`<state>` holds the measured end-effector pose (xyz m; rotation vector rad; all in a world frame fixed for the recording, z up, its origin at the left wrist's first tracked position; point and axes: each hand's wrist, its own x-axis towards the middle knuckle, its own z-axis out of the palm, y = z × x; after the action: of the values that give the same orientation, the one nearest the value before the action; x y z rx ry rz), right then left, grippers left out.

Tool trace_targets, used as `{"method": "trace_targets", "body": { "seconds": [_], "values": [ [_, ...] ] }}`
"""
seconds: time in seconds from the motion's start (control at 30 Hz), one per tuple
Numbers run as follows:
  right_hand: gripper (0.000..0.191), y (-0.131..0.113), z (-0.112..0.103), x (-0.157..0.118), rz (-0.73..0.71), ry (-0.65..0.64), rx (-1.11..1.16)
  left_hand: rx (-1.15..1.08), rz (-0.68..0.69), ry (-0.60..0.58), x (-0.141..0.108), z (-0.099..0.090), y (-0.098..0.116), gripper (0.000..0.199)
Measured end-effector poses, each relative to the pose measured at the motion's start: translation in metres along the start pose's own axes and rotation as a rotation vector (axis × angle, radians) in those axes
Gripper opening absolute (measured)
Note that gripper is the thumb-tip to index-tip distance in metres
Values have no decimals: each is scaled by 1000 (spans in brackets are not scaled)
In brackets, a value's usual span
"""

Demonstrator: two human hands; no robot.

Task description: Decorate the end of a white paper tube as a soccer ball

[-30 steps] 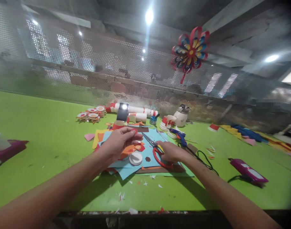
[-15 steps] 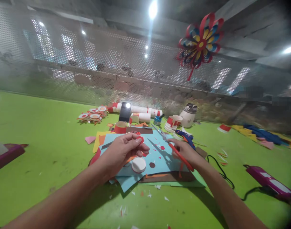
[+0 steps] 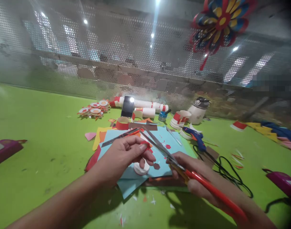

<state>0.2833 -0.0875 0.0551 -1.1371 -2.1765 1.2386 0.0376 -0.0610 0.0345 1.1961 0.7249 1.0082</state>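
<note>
Counter (image 3: 47, 127), green, bearing blue paper (image 3: 157, 134) beneath both hands. Scissors (image 3: 195, 178), gripped by the right hand (image 3: 197, 165) around the handle end, stand above the paper; their long axis runs obliquely from near right to far left, the blades slightly parted and the tips directed away from the wearer. The left hand (image 3: 128, 154), fingers curled, pinches a red paper piece (image 3: 145, 144) between thumb and fingertips. This piece lies to the left of the blades and close beside them; whether they touch cannot be told.
</note>
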Motion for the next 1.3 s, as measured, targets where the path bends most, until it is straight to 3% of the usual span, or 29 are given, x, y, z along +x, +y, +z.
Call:
{"method": "trace_targets", "body": {
  "seconds": [0.3, 0.67, 1.07, 1.3],
  "values": [
    [65, -3, 2, -3, 16, -22, -114, 81, -3, -27, -1, -8, -2, 22],
    [60, 9, 4, -2, -80, 17, -101, 56, -19, 2, 2, -7, -5, 21],
    [67, -1, 6, -2, -53, 73, -182, -11, 1, -7, 0, -6, -5, 18],
    [65, 8, 4, 0, -93, 47, -180, -16, 9, -12, -2, -5, -4, 18]
  ]
}}
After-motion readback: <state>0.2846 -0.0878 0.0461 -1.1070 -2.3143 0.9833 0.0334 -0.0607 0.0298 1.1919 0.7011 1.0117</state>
